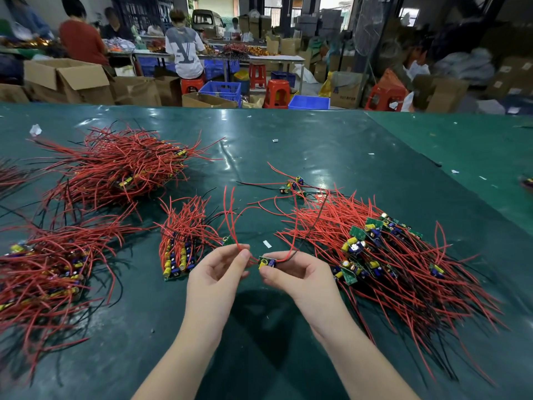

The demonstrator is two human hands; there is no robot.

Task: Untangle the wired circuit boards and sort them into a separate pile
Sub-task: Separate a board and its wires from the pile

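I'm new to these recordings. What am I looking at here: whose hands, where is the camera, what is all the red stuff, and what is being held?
No machine here: a person works with bare hands, filmed by one wide-angle camera worn on the head, looking forward and down. The left hand pinches red wires that rise from it. The right hand holds a small circuit board those wires lead to; both have a grip. On the green table lie heaps of the same wired boards: a loose tangle to the right, a small neat bundle just left of the hands, and bigger heaps farther left. A few stray boards lie beyond the hands. Other people work at tables behind.
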